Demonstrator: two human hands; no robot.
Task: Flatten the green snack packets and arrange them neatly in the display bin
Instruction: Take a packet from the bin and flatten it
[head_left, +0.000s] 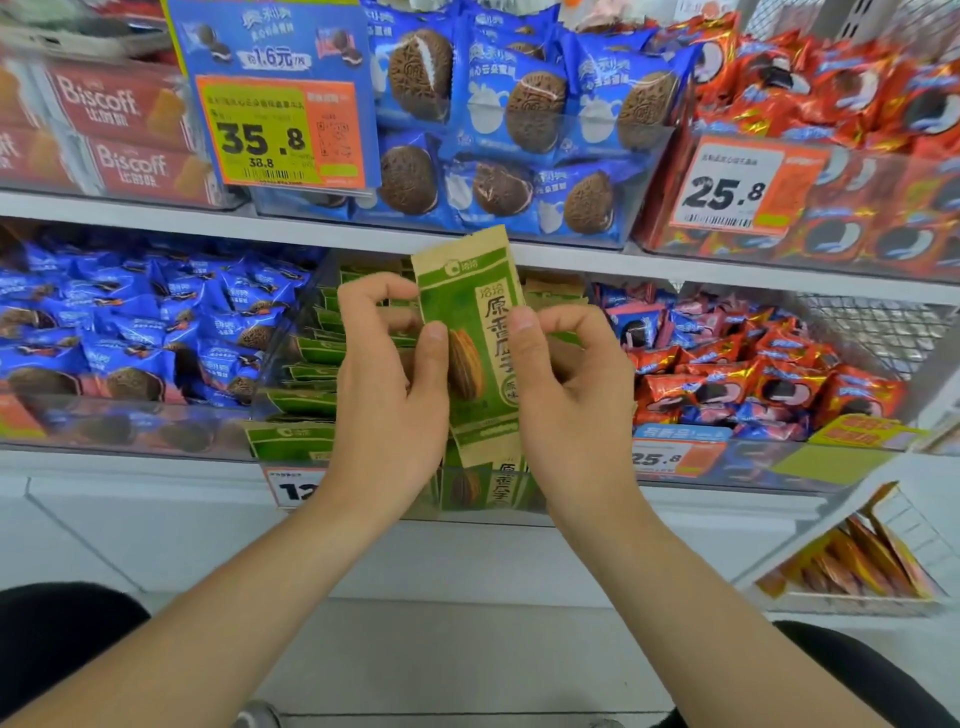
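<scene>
A green snack packet (470, 332) with tan ends stands upright between my hands, in front of the clear display bin (358, 483). My left hand (389, 395) pinches its left edge, thumb on the front. My right hand (566, 384) pinches the right edge the same way. Behind them, several more green packets (311, 353) lie stacked in the bin, most on their sides, and one packet (291, 439) leans at the bin's front left. Another green packet (498, 483) stands low at the bin front, partly hidden by my wrists.
Blue cookie packs (140, 332) fill the bin to the left, red and blue packs (727, 384) the bin to the right. The upper shelf (311, 228) holds blue cookie packs (519, 130), Biscoff boxes (119, 130) and price tags. An angled tray of orange packets (862, 561) sits lower right.
</scene>
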